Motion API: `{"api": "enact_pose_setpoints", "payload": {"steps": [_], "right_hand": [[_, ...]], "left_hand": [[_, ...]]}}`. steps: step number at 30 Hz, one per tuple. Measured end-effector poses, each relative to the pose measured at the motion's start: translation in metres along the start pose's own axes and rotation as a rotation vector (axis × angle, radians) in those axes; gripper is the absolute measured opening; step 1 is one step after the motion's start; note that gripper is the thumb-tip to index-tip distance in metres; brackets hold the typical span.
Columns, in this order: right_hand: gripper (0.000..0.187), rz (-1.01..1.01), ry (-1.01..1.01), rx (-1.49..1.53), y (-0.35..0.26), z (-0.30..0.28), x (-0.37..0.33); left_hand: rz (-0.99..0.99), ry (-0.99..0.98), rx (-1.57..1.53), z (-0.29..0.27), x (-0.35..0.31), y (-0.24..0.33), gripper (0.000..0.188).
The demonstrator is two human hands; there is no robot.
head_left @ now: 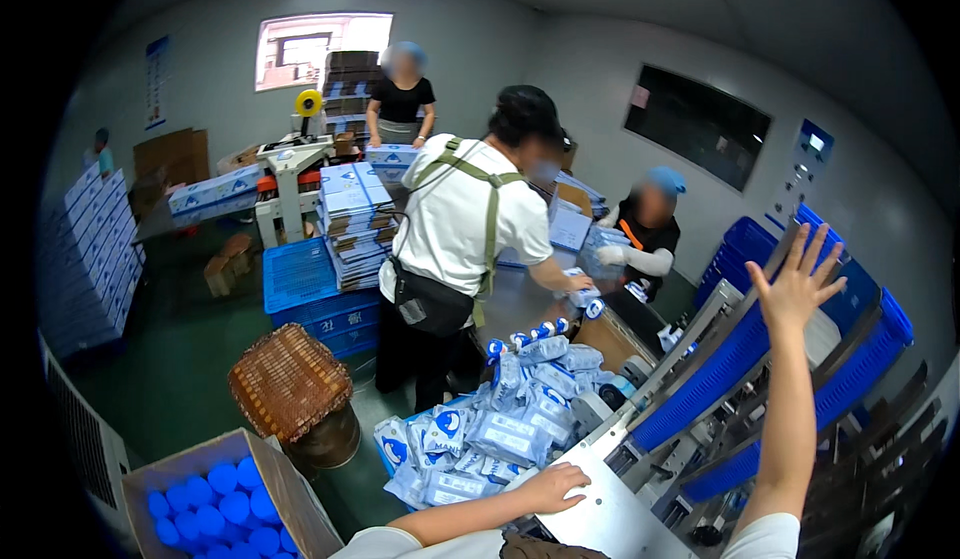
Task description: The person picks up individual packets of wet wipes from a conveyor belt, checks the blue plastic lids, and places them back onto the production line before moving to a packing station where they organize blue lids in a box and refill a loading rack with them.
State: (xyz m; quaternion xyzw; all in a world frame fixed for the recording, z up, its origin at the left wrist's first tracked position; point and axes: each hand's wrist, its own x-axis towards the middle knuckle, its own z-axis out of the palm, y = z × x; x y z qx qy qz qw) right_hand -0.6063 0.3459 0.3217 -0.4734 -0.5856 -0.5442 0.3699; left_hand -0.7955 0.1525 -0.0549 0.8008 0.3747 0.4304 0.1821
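Note:
My left hand [556, 489] lies on the white metal plate [603, 504] of a machine, its fingers stretched out and holding nothing. Beside it is a heap of white-and-blue plastic packets [508, 437]. On the right, my right hand [797, 284] is raised with fingers spread and nothing in it. Behind that hand runs a long, slanted, ribbed blue stack [710, 369] along a metal rail; whether I touch it cannot be told. A second blue stack [850, 364] slants upward to the right of my forearm.
A carton of blue round caps [225, 509] stands at lower left, near a stool with a woven cover [290, 379]. A person in a white shirt [470, 209] bends over a metal table. Two other people work farther back. Blue crates [320, 299] carry flattened cartons [355, 219].

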Motion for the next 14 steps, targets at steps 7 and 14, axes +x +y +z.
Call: {"api": "enact_pose_setpoints", "payload": {"steps": [7, 14], "right_hand": [[0.109, 0.007, -0.588, 0.164, -0.026, -0.019, -0.108], [0.089, 0.329, -0.115, -0.122, 0.102, -0.060, -0.046]], "left_hand": [[0.000, 0.017, 0.008, -0.009, 0.007, 0.003, 0.020], [-0.039, -0.087, -0.036, -0.005, 0.009, 0.003, 0.024]]}}
